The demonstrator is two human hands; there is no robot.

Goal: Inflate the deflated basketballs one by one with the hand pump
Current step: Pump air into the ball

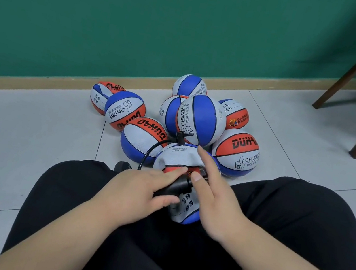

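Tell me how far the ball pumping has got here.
Done: hard to say; most red, white and blue basketballs piled by the green wall look round. In hand: a wrinkled, slack basketball lies between the knees, a black hose fitted at its far side; the left hand grips the black hand pump, the right hand touches pump and ball. Left: this ball at least.

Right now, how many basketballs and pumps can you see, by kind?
Basketballs on the floor: 8
Basketball on the lap: 1
Hand pump: 1
Total: 10
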